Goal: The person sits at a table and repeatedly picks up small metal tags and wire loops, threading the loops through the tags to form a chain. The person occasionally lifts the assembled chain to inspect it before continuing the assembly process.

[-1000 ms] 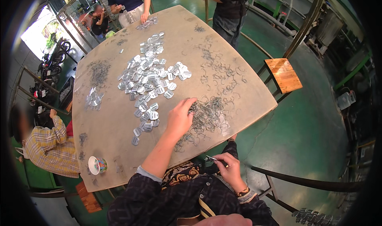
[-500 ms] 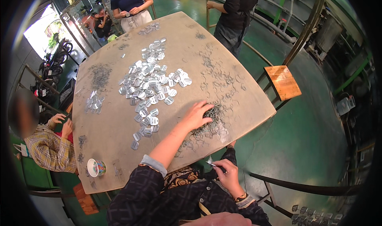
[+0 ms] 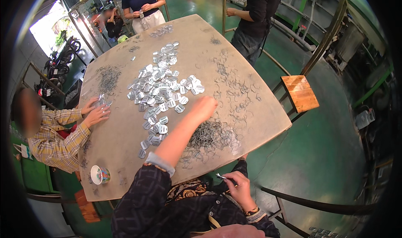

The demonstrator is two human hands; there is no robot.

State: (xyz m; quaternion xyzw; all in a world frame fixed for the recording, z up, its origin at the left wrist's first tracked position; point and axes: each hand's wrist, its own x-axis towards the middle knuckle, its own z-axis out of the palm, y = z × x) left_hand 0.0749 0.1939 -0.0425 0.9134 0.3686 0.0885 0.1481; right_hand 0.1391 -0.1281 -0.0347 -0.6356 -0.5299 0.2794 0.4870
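Note:
My left hand [image 3: 205,108] is over the table with its fingers curled in. It sits between a heap of thin bent wire pieces [image 3: 207,135] and a spread of silver slotted metal plates [image 3: 157,87]. Whatever its fingertips pinch is hidden. Low in front of my body, beyond the table's near edge, my right hand [image 3: 238,185] pinches a small silver metal piece [image 3: 220,176] between thumb and fingers. That piece shows nearly edge-on, so its exact kind is unclear.
Loose wire pieces [image 3: 238,93] lie scattered across the table [image 3: 264,125] at right. A patterned paper cup [image 3: 100,175] stands at the near left corner. At the left side a person in a checked shirt [image 3: 58,141] works; others stand at the far edge. A wooden stool [image 3: 299,91] is at right.
My left hand has moved up off the wire heap and its fingers have drawn in. The person at left has reached onto the table to the plates there. My right hand has barely moved.

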